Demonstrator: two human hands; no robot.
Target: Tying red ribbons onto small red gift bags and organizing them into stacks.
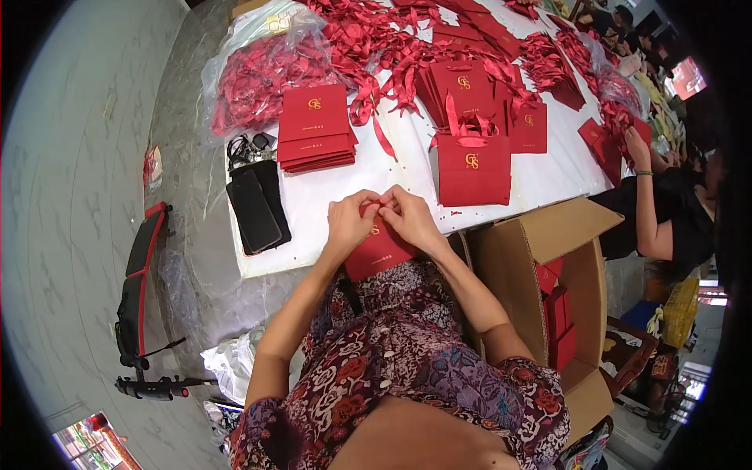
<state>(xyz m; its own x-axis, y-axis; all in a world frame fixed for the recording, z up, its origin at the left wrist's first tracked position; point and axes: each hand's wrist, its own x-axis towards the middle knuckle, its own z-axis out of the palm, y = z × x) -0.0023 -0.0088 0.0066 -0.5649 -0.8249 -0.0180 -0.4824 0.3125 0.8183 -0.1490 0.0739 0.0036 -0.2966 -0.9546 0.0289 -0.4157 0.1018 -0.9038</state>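
Observation:
At the table's near edge, my left hand (350, 223) and my right hand (413, 222) meet at the top of a small red paper bag (381, 257) with gold print. The fingers of both are closed in a pinch on its upper edge, thumbs nearly touching. The bag hangs down in front of my patterned top. Whatever else lies between my fingertips is too small to make out. Ahead to the left lies a pile of flat red bags (317, 141). To the right are red bags with ribbon handles (474, 168).
Loose red ribbons (368, 43) cover the far table, beside a clear plastic sack (270, 74) of ribbon. A black phone (254, 211) lies at the left corner. An open cardboard box (509, 274) holding red bags stands at my right. Another person's arm (645, 200) reaches in at far right.

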